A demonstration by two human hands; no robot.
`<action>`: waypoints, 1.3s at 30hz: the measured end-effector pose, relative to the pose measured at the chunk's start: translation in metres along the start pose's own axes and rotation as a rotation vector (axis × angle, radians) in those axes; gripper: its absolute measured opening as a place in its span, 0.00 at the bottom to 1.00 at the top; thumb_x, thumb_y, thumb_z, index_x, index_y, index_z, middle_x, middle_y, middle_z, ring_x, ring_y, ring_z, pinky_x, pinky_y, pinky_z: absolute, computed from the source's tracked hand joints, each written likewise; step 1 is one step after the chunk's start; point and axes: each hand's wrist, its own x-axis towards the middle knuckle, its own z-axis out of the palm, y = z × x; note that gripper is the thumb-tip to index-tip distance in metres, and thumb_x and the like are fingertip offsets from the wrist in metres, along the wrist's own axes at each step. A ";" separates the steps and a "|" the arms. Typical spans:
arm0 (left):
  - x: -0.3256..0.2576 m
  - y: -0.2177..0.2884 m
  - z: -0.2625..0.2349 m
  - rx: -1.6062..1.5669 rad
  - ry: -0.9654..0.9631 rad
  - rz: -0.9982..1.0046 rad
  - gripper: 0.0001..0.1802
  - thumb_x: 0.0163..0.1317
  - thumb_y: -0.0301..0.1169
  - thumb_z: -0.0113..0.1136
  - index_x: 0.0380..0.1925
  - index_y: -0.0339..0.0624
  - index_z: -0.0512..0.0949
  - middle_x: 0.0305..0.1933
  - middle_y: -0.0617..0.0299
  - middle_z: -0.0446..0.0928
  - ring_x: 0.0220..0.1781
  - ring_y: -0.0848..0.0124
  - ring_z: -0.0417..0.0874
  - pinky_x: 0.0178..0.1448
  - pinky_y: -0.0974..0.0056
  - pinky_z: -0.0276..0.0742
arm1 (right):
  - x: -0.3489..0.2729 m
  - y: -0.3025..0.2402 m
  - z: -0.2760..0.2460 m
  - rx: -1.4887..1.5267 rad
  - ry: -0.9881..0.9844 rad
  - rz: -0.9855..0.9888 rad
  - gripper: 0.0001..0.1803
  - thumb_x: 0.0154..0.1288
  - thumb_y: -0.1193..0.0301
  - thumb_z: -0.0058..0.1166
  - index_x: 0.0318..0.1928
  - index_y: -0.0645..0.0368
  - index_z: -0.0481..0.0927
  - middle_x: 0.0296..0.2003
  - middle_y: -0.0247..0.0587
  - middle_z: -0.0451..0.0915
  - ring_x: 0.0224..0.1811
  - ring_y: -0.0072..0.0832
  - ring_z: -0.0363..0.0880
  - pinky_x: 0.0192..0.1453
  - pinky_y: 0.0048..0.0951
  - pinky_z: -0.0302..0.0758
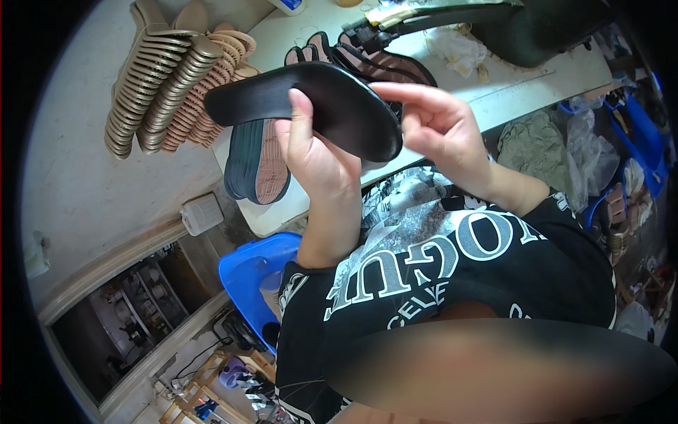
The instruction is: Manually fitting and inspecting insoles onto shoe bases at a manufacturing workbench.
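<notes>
My left hand (318, 159) grips a black shoe insole (332, 102), thumb on its smooth, slightly shiny face and fingers underneath. The insole is raised above the worktable, narrow end to the left and wide rounded end to the right. At that wide end is my right hand (445, 131), its index finger stretched along the rim. Its thumb stands apart from the index finger, close to the insole's edge, and the other fingers are curled. Below the held insole, a stack of dark insoles (258, 166) stands on edge, with a brownish-pink face showing.
Black-edged pink insoles (381, 67) lie behind on the white table (522, 95). Rows of gold and beige insoles (159, 78) sit at the far left. A dark machine part (522, 32) and crumpled white paper (452, 53) are at the back. A blue bin (247, 275) stands below the left arm.
</notes>
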 end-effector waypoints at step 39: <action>-0.006 0.016 -0.206 2.279 0.320 0.520 0.27 0.62 0.42 0.54 0.60 0.48 0.68 0.69 0.62 0.62 0.71 0.58 0.57 0.71 0.45 0.41 | -0.037 0.095 -0.113 -1.212 -0.092 -0.143 0.06 0.55 0.75 0.58 0.22 0.60 0.79 0.16 0.37 0.72 0.14 0.31 0.70 0.20 0.30 0.66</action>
